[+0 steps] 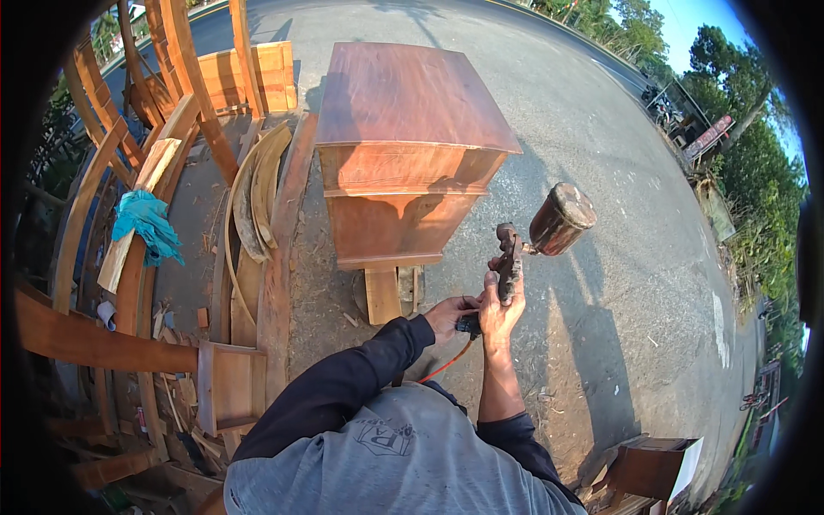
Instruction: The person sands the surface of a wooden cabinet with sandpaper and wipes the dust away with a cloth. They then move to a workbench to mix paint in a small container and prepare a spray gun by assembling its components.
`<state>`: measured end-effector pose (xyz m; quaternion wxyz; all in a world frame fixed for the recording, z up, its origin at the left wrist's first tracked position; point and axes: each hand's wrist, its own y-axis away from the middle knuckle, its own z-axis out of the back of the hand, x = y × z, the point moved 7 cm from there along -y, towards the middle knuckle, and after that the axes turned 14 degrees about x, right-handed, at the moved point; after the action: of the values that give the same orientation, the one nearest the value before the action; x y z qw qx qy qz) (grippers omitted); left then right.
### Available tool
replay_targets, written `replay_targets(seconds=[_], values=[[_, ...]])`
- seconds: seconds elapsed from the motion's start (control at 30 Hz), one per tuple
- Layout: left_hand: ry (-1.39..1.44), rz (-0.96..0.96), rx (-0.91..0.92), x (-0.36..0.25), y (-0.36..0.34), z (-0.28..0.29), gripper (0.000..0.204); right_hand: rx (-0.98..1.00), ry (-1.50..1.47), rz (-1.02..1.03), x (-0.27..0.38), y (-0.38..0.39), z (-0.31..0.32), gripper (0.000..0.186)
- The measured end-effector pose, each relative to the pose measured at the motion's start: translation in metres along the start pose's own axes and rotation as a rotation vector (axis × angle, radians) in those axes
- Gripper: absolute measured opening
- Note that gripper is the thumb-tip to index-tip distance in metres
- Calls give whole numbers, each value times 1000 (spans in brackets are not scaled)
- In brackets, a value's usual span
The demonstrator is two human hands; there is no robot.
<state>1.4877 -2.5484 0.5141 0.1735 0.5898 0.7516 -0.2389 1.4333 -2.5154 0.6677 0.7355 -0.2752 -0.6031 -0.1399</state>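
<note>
My right hand (499, 316) is closed around the handle of a paint-stained spray gun (510, 257), held up in front of my chest. A reddish-brown metal paint cup (560, 221) is attached to the gun's right side and tilts. At the handle's lower end, the fingers of my left hand (446, 319) close on a dark fitting (469, 324). From there an orange air hose (448, 360) runs down toward my body. Just beyond my hands stands a reddish-brown wooden cabinet (412, 172) with a smooth top; my shadow falls across its near face.
Wooden frames (189, 81) and curved offcuts (257, 189) crowd the left side. A teal cloth (146, 227) hangs over one beam. Beneath the cabinet is a wooden block (382, 296). Another wooden piece (648, 468) sits at lower right. A road (515, 17) passes behind the paved ground.
</note>
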Motion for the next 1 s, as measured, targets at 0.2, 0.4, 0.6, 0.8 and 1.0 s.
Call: replay_targets(seconds=[0.2,0.4,0.6,0.8,1.0], values=[[58,52,-9,-4,-33,0,20,68,-10,89,1,-31,24,57],[71,19,-128,10,-39,15,24,81,19,96,-13,-44,31,59],[96,21,-164,22,-38,28,28,67,83,78,-30,-47,33,58],[123,-36,-178,20,-25,31,23,81,23,58,-48,-47,16,56],[124,-58,-256,9,15,43,23,145,-54,33,-46,-34,-20,54]])
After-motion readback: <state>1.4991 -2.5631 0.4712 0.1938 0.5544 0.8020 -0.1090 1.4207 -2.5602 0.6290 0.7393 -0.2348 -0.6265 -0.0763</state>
